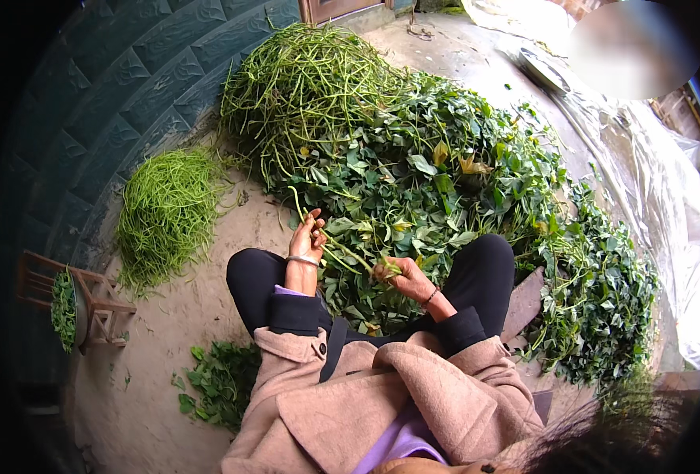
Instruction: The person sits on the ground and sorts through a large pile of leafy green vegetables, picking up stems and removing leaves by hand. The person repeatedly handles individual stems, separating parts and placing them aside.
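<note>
Between my two hands stretch a few long green vine stems (350, 253). My left hand (308, 236), with a bangle at its wrist, has its fingers curled around the stems, and one stem rises past the fingertips in a bend. My right hand (406, 277) is closed on the other end, where some pale green pieces poke out of the fist. Below the hands and in front of my knees spreads a large heap of dark green leaves (409, 178), with a few yellowed ones among them. Behind it on the left rises a tall pile of bare stems (308, 83).
A smaller pile of light green stems (169, 213) lies by the tiled wall (166, 65). On the left a wooden chair (104, 311) carries a bowl of leaves (64, 308). More leaves (222, 382) lie beside me. Clear plastic sheeting (640, 160) runs along the right.
</note>
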A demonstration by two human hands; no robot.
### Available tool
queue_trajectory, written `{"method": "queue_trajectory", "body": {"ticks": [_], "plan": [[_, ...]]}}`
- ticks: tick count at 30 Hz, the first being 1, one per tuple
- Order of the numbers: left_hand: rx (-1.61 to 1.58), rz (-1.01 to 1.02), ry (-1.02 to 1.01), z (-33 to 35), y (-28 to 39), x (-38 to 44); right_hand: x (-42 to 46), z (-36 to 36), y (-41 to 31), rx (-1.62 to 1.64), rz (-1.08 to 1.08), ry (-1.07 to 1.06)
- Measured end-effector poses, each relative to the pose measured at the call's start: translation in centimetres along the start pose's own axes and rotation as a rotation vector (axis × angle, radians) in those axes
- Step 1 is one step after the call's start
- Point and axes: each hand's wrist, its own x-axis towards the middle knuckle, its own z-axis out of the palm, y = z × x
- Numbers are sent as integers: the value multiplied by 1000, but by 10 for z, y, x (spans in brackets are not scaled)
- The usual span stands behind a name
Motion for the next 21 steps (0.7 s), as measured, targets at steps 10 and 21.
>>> {"method": "queue_trajectory", "body": {"ticks": [10, 21], "plan": [[222, -72, 187, -11, -7, 7, -8, 5, -11, -86, 154, 75], [84, 11, 231, -29, -1, 6, 26, -13, 3, -842, 432, 169]]}}
